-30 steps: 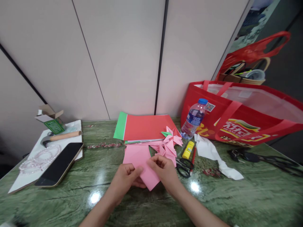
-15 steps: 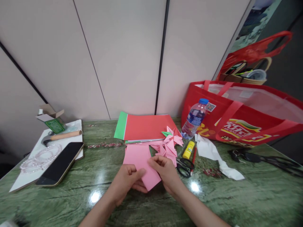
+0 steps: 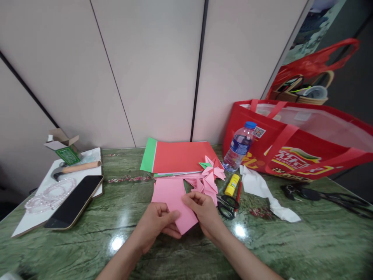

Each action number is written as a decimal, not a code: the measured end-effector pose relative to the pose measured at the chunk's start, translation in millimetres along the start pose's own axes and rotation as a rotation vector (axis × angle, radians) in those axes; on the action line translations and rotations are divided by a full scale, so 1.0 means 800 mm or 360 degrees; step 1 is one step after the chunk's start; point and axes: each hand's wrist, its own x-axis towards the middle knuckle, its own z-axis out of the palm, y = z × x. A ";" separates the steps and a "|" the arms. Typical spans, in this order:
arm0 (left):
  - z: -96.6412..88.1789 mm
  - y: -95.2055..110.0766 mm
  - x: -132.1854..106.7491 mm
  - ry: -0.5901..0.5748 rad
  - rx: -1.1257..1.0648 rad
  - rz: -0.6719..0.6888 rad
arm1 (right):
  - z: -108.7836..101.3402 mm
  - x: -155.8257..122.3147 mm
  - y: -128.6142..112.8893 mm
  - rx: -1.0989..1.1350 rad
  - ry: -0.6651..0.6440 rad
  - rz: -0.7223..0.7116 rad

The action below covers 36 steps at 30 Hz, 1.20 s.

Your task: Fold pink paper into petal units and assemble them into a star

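Observation:
Both my hands grip a folded pink paper just above the green marble table. My left hand pinches its left edge, thumb on top. On the paper's upper right edge my right hand is closed with curled fingers. A flat pink sheet lies right behind them. Folded pink paper shapes sit further back on the right, beside a stack of red and green sheets.
Black scissors, a yellow glue stick and a red pen lie right of my hands. A water bottle, a red tote bag and white crumpled paper stand further right. A phone, beads and a hammer are at left.
My hands and the pink paper have barely shifted; the left thumb has slid a little along the paper's edge.

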 end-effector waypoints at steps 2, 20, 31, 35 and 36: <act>0.000 0.000 0.001 0.0030 0.0026 0.0011 | 0.000 0.000 0.000 -0.0002 -0.0001 -0.0009; 0.000 0.000 0.000 -0.0111 0.0115 -0.0023 | -0.001 -0.001 0.000 -0.0019 -0.0056 -0.0045; -0.003 0.001 0.002 0.0022 0.0240 -0.0031 | -0.002 0.001 0.000 -0.0144 -0.0124 -0.0056; -0.006 0.002 0.002 0.0079 0.0259 -0.0012 | -0.004 0.001 0.000 -0.0215 -0.0255 -0.0063; -0.007 0.003 0.002 0.0090 0.0255 0.0000 | -0.004 0.000 0.001 -0.0202 -0.0315 -0.0018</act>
